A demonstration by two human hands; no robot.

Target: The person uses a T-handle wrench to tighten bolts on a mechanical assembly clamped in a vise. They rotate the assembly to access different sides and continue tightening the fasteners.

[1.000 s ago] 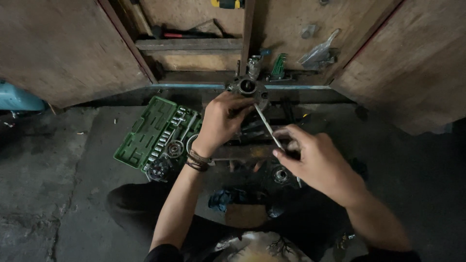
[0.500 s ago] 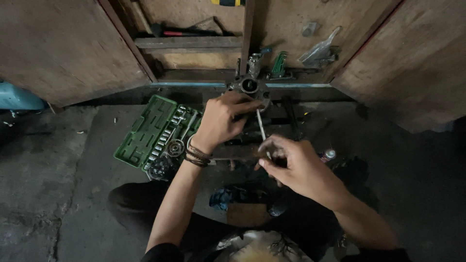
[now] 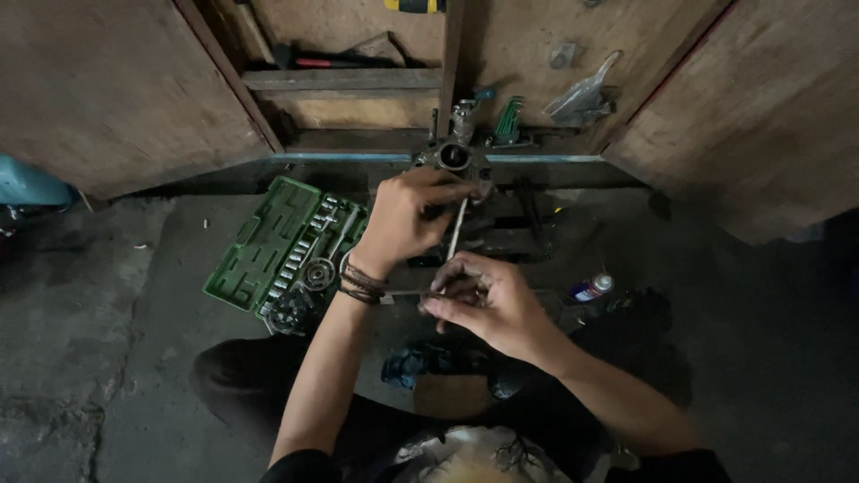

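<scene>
Holding steady: left hand [image 3: 407,219] stays wrapped over the grey cast-metal part with the round bore [image 3: 454,157], centre top of frame, grip closed on its lower body.

Change is on the right hand [image 3: 483,300]. A second ago it sat right of centre with the slim silver T-handle wrench [image 3: 455,234] slanting up-left to the part; now the hand is lower and more central, just under the left wrist, and the shaft stands nearly vertical. Grip narrow, fingertips [image 3: 445,288] pinched on the crossbar, which now points out to the left. Reads as the handle being spun, so a fastener on the part is probably being turned. Can't tell whether in or out; the tip is hidden behind the left hand's fingers.

Unchanged:
- open green plastic socket set case [image 3: 259,250], on the concrete floor [image 3: 107,358], left of centre
- small spray can with a red cap [image 3: 592,288], right of the hands
- green hex key set [image 3: 508,121], on the ledge just right of the part
</scene>
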